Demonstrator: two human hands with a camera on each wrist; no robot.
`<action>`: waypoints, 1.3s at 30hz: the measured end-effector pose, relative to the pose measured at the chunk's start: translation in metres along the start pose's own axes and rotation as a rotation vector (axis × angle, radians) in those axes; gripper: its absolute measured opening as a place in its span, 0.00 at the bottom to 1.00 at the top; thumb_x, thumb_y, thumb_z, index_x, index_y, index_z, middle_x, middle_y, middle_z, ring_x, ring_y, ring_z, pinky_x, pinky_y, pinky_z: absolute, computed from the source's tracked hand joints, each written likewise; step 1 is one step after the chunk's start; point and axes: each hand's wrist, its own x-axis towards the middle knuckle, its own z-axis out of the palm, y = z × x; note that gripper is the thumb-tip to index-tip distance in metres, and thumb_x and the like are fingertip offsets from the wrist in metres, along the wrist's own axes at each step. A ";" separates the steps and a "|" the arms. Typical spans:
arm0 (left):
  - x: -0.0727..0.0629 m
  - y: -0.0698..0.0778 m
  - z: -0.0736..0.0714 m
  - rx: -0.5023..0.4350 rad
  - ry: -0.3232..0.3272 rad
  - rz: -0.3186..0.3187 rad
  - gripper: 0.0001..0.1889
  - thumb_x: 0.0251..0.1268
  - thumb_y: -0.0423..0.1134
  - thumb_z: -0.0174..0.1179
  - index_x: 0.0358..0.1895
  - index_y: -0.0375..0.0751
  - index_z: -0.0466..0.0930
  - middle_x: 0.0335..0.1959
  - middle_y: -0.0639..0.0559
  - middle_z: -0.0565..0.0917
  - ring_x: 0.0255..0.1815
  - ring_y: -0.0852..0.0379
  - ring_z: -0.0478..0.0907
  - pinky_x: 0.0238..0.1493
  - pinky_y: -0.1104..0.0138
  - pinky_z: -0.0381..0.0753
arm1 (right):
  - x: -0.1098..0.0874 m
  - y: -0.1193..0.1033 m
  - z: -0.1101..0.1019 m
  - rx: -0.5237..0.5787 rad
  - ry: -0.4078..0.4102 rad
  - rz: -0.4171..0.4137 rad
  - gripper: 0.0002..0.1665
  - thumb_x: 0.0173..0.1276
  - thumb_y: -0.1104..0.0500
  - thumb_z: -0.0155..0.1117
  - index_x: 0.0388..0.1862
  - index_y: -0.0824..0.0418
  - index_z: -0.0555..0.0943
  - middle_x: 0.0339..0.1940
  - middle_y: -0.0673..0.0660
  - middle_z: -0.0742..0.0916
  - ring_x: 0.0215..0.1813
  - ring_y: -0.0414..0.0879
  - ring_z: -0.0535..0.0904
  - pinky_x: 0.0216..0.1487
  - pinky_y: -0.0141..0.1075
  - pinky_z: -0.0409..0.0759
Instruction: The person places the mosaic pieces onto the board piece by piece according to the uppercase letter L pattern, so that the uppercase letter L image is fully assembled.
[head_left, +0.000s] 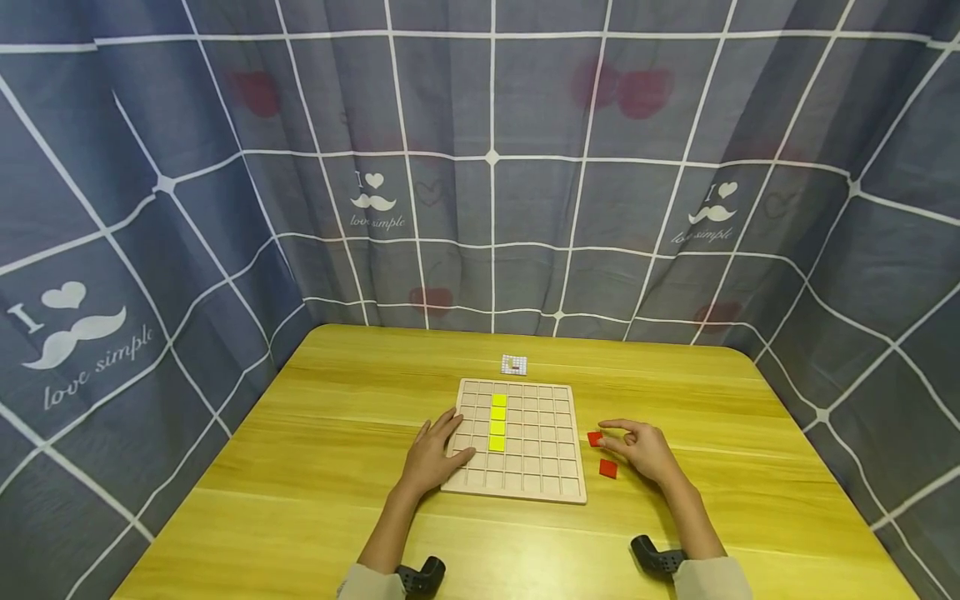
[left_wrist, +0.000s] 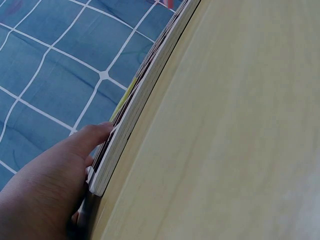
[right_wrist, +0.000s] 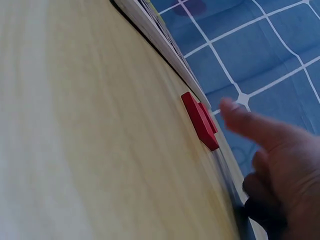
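Note:
A light wooden grid board (head_left: 536,467) lies on the table, with several yellow square tiles (head_left: 497,427) in one column of its cells. My left hand (head_left: 431,458) rests at the board's left side, fingers spread along the edge. Its thumb (left_wrist: 97,132) lies over the board's rim in the left wrist view. Right of the board my right hand (head_left: 641,448) hovers, thumb and index finger apart beside a red square tile (head_left: 594,439). A second red tile (head_left: 608,469) lies nearer to me; in the right wrist view the red tiles (right_wrist: 199,122) overlap, and the thumb stands apart from them.
Behind the board lies a small white card (head_left: 513,365) with a printed grid pattern. The yellow wood-grain table (head_left: 337,417) is bordered by a grey-blue checked curtain (head_left: 450,200). Black devices (head_left: 656,557) are strapped at both wrists.

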 end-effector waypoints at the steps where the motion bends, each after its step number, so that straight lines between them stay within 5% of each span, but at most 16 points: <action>1: 0.000 0.000 0.000 0.002 0.001 0.001 0.34 0.58 0.56 0.59 0.65 0.40 0.68 0.68 0.45 0.63 0.67 0.42 0.59 0.69 0.48 0.49 | -0.001 0.002 0.000 -0.010 -0.013 -0.006 0.23 0.55 0.48 0.69 0.48 0.59 0.83 0.07 0.44 0.60 0.12 0.35 0.50 0.13 0.29 0.53; 16: 0.000 0.000 -0.001 0.001 0.008 0.005 0.34 0.58 0.54 0.60 0.64 0.39 0.68 0.68 0.45 0.63 0.67 0.42 0.60 0.68 0.47 0.49 | 0.000 0.004 0.004 -0.097 -0.017 0.020 0.20 0.56 0.46 0.68 0.46 0.54 0.84 0.08 0.44 0.61 0.13 0.36 0.50 0.15 0.29 0.52; 29: 0.000 0.000 0.000 0.005 0.005 0.009 0.34 0.58 0.54 0.60 0.64 0.39 0.68 0.68 0.45 0.63 0.67 0.43 0.60 0.69 0.47 0.49 | 0.006 -0.032 0.020 -0.096 0.173 -0.110 0.19 0.56 0.45 0.68 0.43 0.52 0.84 0.08 0.43 0.58 0.13 0.34 0.46 0.12 0.27 0.48; 39: 0.000 0.001 -0.001 0.004 0.004 0.004 0.34 0.58 0.55 0.60 0.64 0.40 0.68 0.68 0.45 0.63 0.67 0.42 0.60 0.68 0.47 0.49 | 0.011 -0.061 0.048 -0.107 0.187 -0.219 0.16 0.54 0.49 0.71 0.41 0.52 0.84 0.09 0.40 0.57 0.14 0.32 0.46 0.13 0.25 0.47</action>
